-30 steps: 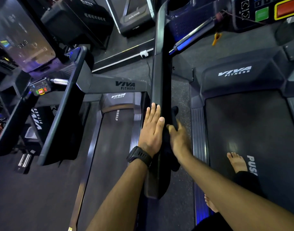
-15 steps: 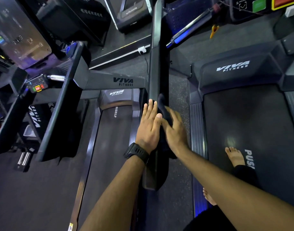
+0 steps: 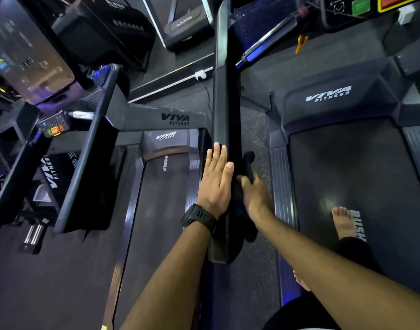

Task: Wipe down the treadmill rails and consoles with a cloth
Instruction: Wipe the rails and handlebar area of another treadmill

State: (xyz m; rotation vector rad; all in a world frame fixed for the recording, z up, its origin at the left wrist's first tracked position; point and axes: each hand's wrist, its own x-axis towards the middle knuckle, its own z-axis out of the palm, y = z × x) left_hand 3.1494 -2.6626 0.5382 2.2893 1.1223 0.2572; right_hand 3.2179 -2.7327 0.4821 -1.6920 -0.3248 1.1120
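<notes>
Rail-wiping step, centre frame: right hand (image 3: 254, 198) grips the cloth (image 3: 248, 160) against the rail (image 3: 225, 103). Left hand (image 3: 216, 184) lies flat alongside, fingers straight. Next, likely a firm stroke up-frame.

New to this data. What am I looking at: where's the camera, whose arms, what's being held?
There is no robot here. One wide-angle camera sits on a person's head and looks down at their own arms. They stand barefoot, one foot on the right treadmill's belt; a second treadmill lies to the left. The long dark bar up the middle is a handrail. The left hand, with a black watch on its wrist, lies flat, fingers straight, against the rail's left side. The right hand grips a dark cloth against the rail's right side. A console with coloured buttons shows at top right.
</notes>
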